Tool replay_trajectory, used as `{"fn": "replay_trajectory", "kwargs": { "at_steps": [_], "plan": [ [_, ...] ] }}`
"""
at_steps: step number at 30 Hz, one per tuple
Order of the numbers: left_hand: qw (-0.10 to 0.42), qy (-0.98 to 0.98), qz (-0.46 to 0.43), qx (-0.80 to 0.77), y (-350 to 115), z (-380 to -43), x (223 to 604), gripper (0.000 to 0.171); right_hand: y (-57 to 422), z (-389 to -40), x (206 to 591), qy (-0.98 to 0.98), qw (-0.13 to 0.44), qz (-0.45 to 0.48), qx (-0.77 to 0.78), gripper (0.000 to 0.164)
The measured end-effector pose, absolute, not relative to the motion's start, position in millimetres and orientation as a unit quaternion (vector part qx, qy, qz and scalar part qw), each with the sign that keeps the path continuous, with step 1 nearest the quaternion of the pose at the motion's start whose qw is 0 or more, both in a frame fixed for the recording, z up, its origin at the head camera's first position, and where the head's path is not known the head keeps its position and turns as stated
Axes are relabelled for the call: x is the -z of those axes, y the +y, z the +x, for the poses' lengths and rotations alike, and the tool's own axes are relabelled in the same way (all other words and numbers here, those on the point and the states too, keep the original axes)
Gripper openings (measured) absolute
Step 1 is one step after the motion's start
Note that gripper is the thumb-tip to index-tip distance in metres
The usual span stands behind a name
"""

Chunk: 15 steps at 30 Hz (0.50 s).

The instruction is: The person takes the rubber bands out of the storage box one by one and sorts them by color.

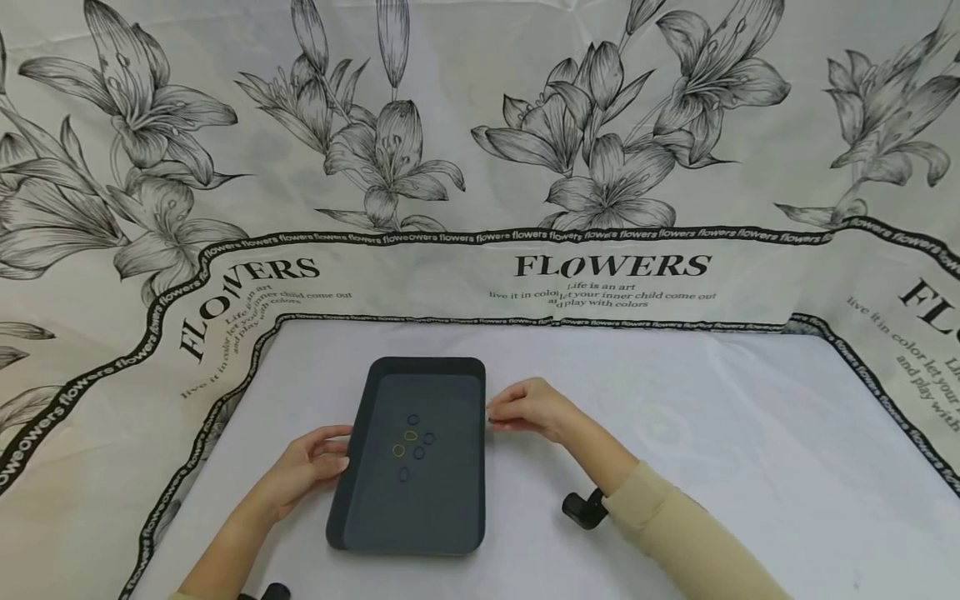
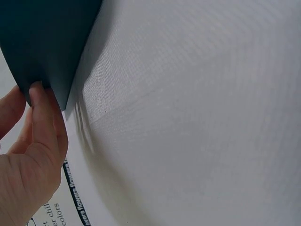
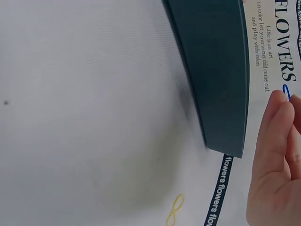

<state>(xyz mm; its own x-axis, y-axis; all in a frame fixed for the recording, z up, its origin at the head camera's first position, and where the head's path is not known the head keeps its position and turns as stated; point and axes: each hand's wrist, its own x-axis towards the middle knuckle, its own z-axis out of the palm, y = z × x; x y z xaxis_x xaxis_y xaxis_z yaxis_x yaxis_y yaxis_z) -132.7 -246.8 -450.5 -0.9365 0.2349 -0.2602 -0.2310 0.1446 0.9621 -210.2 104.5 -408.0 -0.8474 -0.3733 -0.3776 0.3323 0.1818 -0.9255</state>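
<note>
A dark grey-blue rectangular tray (image 1: 465, 500) stands on the white cloth, with several small elastic bands inside, among them a yellow band (image 1: 398, 451) and a blue-purple band (image 1: 404, 474). My left hand (image 1: 303, 471) holds the tray's left side, fingers and thumb at its edge; the left wrist view shows the same hand (image 2: 35, 150) at a tray corner. Just beyond the tray's right side is my right hand (image 1: 532, 408). In the right wrist view that hand (image 3: 275, 160) pinches a blue elastic band (image 3: 286, 92) between its fingertips.
A twisted yellow band (image 3: 175, 210) lies on the cloth outside the tray in the right wrist view. Black wrist mounts show at the right forearm (image 1: 585, 508) and the bottom edge. A flower-printed cloth (image 1: 600, 167) rises behind and at both sides.
</note>
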Motion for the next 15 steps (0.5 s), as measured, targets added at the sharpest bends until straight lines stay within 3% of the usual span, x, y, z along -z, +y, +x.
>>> {"fn": "replay_trajectory", "kwargs": {
  "at_steps": [15],
  "plan": [
    [0.179,0.739,-0.002,-0.65,-248,-133,452,0.058,132,-205,431,0.722,0.268,0.027,0.637,0.015]
  ]
}}
